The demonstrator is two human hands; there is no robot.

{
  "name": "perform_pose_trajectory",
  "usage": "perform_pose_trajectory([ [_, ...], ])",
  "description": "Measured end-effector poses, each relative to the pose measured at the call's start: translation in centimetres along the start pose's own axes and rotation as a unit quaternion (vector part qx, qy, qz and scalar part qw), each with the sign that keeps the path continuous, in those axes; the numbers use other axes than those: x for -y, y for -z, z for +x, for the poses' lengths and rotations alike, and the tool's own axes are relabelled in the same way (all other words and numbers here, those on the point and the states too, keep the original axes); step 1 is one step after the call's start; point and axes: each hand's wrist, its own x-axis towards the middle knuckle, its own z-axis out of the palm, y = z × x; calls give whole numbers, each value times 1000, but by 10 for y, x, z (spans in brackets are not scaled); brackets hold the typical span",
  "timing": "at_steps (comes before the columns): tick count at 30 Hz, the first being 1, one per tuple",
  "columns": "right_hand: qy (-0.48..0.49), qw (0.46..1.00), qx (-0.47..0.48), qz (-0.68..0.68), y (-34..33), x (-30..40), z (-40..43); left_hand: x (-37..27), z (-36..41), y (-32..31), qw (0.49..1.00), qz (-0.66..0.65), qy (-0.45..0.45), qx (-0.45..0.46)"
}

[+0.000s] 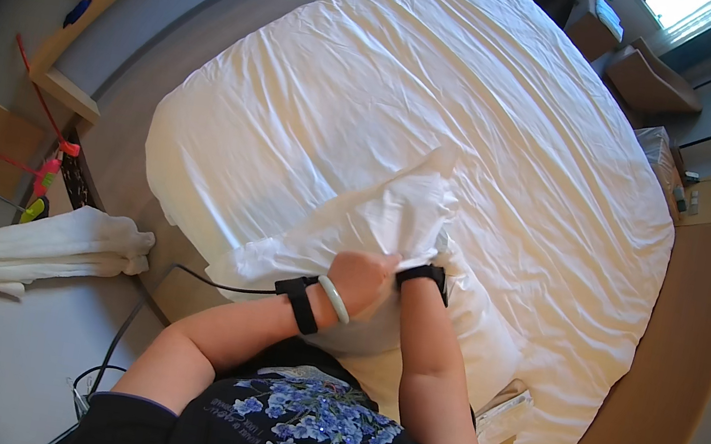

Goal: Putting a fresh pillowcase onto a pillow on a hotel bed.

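Note:
A white cloth that looks like a pillowcase (355,222) lies loosely bunched on the white-sheeted bed (322,88) in front of me. My left hand (363,280), with a pale bangle and a black strap at the wrist, pinches the cloth's edge. My right forearm (434,343) reaches forward to a black wrist strap (424,275). Beyond that strap my right hand is hidden by the cloth, so its grip does not show. What seems to be a white pillow (487,324) rests beside the right forearm, partly covered.
Near my right elbow lies a flat packet (507,416) on the sheet. A wooden headboard (666,362) borders the bed's right side. At left, white cloth (51,247) hangs over a white surface (12,347); a black cable (209,282) runs to my left wrist.

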Motion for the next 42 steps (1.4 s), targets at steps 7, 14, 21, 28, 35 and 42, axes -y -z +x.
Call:
perform_pose_trajectory([
  [7,-9,973,54,223,2,47,-64,33,9,-3,988,-1,114,-100],
  [14,8,987,121,102,-19,42,-100,-3,1,6,990,-114,-6,-84],
  [21,-12,991,120,60,-40,18,-76,20,5,-25,993,-75,-33,-80],
  [28,91,985,117,85,-12,59,-29,97,-36,-42,975,105,132,-141],
  [35,139,958,235,85,-28,83,-63,94,-72,-24,986,-38,123,-109],
  [42,182,943,255,112,-64,75,-79,33,-46,-3,968,-233,31,-81],
])
